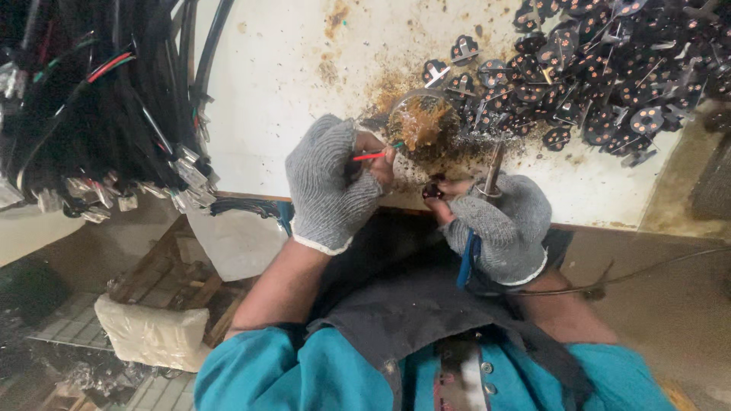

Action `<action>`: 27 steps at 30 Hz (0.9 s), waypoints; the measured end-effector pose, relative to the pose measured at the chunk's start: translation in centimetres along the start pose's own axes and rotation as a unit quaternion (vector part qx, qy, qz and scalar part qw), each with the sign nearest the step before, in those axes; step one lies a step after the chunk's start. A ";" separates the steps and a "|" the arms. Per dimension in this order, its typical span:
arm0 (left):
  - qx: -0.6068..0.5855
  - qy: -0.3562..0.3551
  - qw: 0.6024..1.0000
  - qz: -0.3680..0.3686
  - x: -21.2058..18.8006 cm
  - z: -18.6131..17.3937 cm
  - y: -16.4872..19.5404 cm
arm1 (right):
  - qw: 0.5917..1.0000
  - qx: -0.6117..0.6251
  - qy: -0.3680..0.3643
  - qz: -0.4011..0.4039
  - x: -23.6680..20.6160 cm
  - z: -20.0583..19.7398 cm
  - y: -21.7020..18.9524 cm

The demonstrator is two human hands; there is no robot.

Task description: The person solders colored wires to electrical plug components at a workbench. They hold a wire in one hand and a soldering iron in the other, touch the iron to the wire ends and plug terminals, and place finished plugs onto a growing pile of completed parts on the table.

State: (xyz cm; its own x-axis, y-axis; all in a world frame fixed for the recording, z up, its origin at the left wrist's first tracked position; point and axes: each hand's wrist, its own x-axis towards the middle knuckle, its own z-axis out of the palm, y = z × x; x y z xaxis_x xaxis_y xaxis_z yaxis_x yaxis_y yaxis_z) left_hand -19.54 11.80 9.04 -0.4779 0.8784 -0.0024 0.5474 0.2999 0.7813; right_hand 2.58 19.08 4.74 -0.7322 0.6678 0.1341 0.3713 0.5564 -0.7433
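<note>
My left hand [331,183], in a grey fingerless knit glove, pinches thin red and green wires [373,154]. Their tips point into a small round dish of brown paste [422,122] on the stained white table [282,68]. My right hand [506,221], gloved the same way, grips a soldering iron [493,166] with a metal shaft and blue handle. Its fingertips also hold a small black plug piece [434,189] just below the dish. The two hands are almost touching at the table's near edge.
A heap of black plug inserts with copper pins [609,68] covers the table's far right. Bundles of black cables with metal-tipped ends [99,99] hang at the left. A white foam block [148,331] lies on wooden slats below. A thin cord [647,270] trails right.
</note>
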 end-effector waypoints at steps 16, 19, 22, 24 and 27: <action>0.065 -0.191 0.978 0.059 -3.6 1.1 1.3 | 0.991 0.081 -0.072 -0.084 -3.0 -5.4 0.7; 0.089 -0.184 0.977 0.065 -3.8 1.6 1.4 | 0.991 0.034 -0.049 -0.118 -4.2 -4.4 1.4; 0.102 -0.176 0.977 0.064 -4.0 2.0 1.4 | 0.991 0.010 -0.041 -0.124 -4.9 -3.9 2.1; 0.095 -0.160 0.980 0.069 -4.2 2.1 1.3 | 0.990 0.005 -0.031 -0.135 -5.1 -3.6 2.4; 0.082 -0.143 0.983 0.080 -4.4 2.4 1.2 | 0.988 0.004 -0.023 -0.152 -5.1 -3.4 2.7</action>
State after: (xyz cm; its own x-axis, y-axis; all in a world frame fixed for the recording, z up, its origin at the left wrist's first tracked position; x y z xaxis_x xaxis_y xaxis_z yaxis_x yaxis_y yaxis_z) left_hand -15.19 9.16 8.48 -0.1763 0.9809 -0.0818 0.7145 0.1847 0.6749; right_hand 9.25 18.86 4.29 -0.8341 0.4468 0.3234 0.1246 0.7238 -0.6787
